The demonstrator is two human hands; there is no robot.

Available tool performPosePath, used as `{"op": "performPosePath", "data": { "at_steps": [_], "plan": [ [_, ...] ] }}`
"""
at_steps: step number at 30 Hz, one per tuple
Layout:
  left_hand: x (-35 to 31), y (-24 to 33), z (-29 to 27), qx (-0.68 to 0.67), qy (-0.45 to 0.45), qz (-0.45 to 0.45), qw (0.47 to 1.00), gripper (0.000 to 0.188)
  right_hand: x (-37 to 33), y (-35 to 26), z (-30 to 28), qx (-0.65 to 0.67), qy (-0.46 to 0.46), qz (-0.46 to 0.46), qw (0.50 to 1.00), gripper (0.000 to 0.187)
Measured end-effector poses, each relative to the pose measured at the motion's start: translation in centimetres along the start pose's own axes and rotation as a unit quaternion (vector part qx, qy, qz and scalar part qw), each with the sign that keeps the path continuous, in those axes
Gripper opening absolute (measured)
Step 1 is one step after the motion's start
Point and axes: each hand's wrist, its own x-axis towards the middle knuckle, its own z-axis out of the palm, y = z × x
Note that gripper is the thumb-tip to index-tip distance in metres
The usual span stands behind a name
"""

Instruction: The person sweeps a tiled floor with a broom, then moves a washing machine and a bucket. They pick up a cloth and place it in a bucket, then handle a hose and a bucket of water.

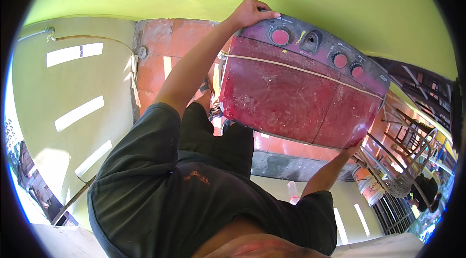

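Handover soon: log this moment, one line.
washing machine: cord across; left hand: on upper left corner; right hand: at lower right corner

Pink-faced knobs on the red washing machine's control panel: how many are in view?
3: a larger knob near the left end of the control panel, then a smaller knob and an end knob close together toward its right. None appears hidden.

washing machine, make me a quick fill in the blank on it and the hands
The left hand is at the far-left corner of the washing machine, the right hand at its near-____ corner.
The control panel carries ____ pink-faced knobs.
A pale cord crosses a lid coloured ____.
Missing words: right; three; red.
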Motion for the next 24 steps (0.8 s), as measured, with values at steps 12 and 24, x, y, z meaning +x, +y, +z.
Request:
{"op": "performPosePath", "data": {
  "at_steps": [12, 24],
  "plan": [
    [0.9, -1.2, -0.3, -0.031, -0.013, 0.019, 0.999, 0.039, -3.4, 1.5, -1.6, -0.066, 0.055, 0.008, 0.996, 0.065],
    [0.6, -1.8, 0.6, 0.074, 0.020, -0.052, 0.996, 0.068, -1.2, 1.8, -4.2, -0.104, 0.055, -0.015, 0.993, 0.065]
  ]
}}
